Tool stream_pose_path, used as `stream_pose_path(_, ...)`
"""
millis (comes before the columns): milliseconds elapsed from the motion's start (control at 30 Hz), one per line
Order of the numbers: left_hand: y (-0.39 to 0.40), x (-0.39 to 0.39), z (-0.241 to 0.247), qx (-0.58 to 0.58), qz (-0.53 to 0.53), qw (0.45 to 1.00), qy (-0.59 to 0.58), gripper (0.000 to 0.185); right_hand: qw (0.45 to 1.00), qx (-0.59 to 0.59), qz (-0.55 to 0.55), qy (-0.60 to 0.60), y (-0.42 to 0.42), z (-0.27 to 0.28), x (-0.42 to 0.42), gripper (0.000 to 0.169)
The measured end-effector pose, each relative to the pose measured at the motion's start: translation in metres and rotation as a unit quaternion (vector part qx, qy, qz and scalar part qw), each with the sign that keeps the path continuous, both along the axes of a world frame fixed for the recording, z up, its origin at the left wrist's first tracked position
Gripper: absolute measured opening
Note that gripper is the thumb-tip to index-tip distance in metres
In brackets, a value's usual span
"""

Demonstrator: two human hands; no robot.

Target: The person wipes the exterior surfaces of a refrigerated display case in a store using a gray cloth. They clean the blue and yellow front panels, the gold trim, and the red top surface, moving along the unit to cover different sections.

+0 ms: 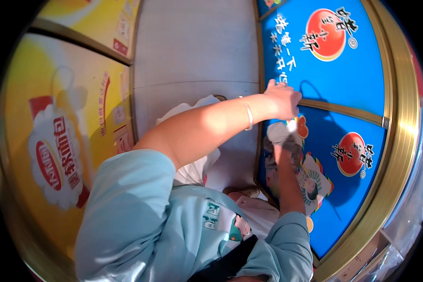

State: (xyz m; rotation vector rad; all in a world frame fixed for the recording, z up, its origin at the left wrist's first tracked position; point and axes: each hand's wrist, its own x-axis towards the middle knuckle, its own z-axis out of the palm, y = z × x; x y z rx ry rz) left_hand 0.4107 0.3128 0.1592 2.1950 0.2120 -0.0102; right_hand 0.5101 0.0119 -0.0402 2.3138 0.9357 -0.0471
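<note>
My left arm, with a silver bangle (249,117) at the wrist, reaches across to the blue printed panel (324,81) on the right. My left hand (282,100) is at that panel, near the gold strip (342,112) that divides it; its fingers are partly hidden, so I cannot tell whether they grip anything. Just below it, my right hand is wrapped in or behind a white cloth (279,132), close to the lower blue panel (352,201). The cloth hides the fingers of that hand.
Yellow printed panels (81,141) line the left side. A grey floor (194,46) runs between the two sides. A gold metal rim (396,105) bounds the blue panels, with plastic-wrapped goods (384,261) beyond it at lower right. My shoes (250,193) stand close to the blue side.
</note>
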Motion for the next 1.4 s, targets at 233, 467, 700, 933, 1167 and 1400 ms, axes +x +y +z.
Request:
stream_pose_path(233, 0.007, -0.013, 0.009, 0.044, -0.021, 0.998, 0.027, 0.034, 0.989, 0.036, -0.072, 0.128, 0.104, 0.146, 0.012, 0.037)
stream_pose_path(467, 0.004, -0.04, 0.009, 0.065, -0.024, 0.997, 0.035, 0.034, 0.991, 0.015, -0.129, 0.039, 0.043, 0.234, -0.03, 0.043)
stream_pose_path(700, -0.027, -0.058, -0.002, 0.127, -0.041, 0.991, 0.016, 0.036, 0.967, 0.108, -0.193, -0.124, -0.062, 0.295, -0.069, 0.04)
stream_pose_path(933, -0.035, -0.08, -0.005, 0.162, -0.072, 0.983, 0.054, 0.042, 0.918, 0.141, 0.108, -0.353, -0.167, 0.278, -0.117, 0.046)
stream_pose_path(1167, -0.034, -0.097, -0.008, 0.135, -0.074, 0.984, 0.083, 0.043, 0.938, 0.102, -0.009, -0.33, -0.168, 0.267, -0.117, 0.043)
stream_pose_path(1400, -0.032, -0.112, 0.01, -0.019, -0.065, 0.997, -0.032, 0.053, 0.772, 0.629, -0.087, 0.033, -0.071, 0.273, -0.131, 0.052)
